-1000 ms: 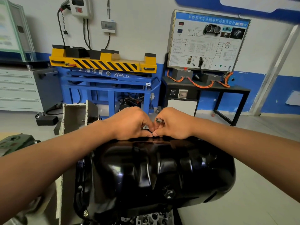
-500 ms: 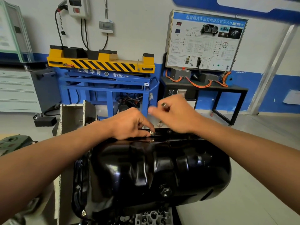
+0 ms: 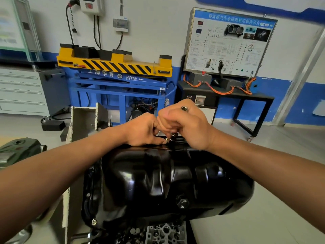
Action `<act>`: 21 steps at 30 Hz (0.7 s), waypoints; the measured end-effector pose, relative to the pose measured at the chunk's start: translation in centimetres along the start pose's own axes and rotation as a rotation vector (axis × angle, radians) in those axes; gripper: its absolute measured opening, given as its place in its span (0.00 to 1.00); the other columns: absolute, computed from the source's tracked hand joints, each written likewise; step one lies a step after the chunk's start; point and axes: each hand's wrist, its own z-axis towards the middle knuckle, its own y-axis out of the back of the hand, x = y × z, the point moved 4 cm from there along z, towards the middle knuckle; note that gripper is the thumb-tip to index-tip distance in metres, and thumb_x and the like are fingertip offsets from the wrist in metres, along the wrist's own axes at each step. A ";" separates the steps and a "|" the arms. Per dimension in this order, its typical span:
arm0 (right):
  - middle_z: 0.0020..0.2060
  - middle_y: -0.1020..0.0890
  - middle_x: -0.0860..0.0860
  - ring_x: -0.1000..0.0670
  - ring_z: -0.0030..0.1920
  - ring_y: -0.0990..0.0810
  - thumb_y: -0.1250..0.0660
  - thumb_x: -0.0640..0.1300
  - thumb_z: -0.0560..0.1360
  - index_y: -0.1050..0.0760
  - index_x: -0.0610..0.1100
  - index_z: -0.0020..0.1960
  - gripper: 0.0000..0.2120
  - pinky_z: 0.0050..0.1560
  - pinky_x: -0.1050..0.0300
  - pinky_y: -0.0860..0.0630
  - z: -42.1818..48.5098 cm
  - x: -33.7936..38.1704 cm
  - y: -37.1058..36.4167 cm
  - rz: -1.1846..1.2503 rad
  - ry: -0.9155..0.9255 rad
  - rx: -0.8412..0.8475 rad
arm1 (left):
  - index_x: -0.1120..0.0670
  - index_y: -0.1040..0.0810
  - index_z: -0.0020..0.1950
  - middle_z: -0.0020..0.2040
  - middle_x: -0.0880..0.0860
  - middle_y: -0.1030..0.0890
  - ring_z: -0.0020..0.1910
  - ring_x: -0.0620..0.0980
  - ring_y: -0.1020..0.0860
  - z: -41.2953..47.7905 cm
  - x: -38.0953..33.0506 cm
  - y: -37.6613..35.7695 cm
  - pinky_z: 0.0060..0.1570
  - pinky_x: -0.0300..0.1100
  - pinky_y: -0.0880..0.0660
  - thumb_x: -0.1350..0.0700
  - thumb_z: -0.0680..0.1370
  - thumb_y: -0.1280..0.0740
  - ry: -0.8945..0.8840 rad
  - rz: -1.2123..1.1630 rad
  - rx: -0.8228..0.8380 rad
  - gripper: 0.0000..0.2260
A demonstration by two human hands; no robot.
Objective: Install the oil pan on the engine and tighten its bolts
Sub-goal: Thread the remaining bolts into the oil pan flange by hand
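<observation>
Oil pan [image 3: 167,182]: sitting on the engine [image 3: 165,233], beneath both hands.
Left hand [image 3: 144,129]: pinching 1 bolt [image 3: 167,140] at the far flange.
Right hand [image 3: 186,125]: clenching spare bolts [image 3: 184,108], touching the left.
Progress: bolts being started by hand; tightening likely remaining.

R hand [image 3: 186,125] back down w/ a bolt [image 3: 173,135] at oil pan [image 3: 158,176] far rim, touching L hand [image 3: 144,129] again.
</observation>
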 end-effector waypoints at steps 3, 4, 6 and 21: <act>0.25 0.41 0.46 0.46 0.29 0.44 0.42 0.39 0.72 0.39 0.49 0.27 0.16 0.32 0.54 0.43 0.1 -0.2 -0.4 -0.062 -0.024 0.081 | 0.70 0.24 0.43 0.39 0.67 0.22 0.39 0.65 0.24 0.1 0.7 -0.1 0.42 0.54 0.27 0.54 0.74 0.25 0.055 -0.010 0.001 0.19; 0.25 0.42 0.46 0.46 0.29 0.45 0.44 0.36 0.72 0.39 0.50 0.28 0.16 0.32 0.55 0.44 0.2 -0.2 -0.5 -0.063 -0.028 0.098 | 0.70 0.25 0.43 0.38 0.67 0.23 0.38 0.65 0.24 0.1 0.6 -0.1 0.41 0.54 0.27 0.54 0.74 0.25 0.048 0.009 -0.009 0.19; 0.25 0.42 0.47 0.46 0.29 0.45 0.46 0.34 0.71 0.39 0.50 0.28 0.17 0.32 0.53 0.45 0.4 -0.3 -0.8 -0.060 -0.019 0.130 | 0.67 0.25 0.43 0.39 0.67 0.23 0.39 0.65 0.24 0.1 0.4 -0.1 0.42 0.54 0.27 0.56 0.73 0.24 0.043 0.015 -0.011 0.16; 0.26 0.33 0.43 0.44 0.30 0.37 0.45 0.35 0.74 0.36 0.42 0.29 0.14 0.39 0.50 0.35 -0.2 0.4 -0.4 -0.600 0.259 0.341 | 0.63 0.19 0.44 0.41 0.68 0.20 0.41 0.63 0.21 -0.2 0.0 -0.2 0.44 0.53 0.24 0.58 0.74 0.25 0.091 -0.031 0.013 0.08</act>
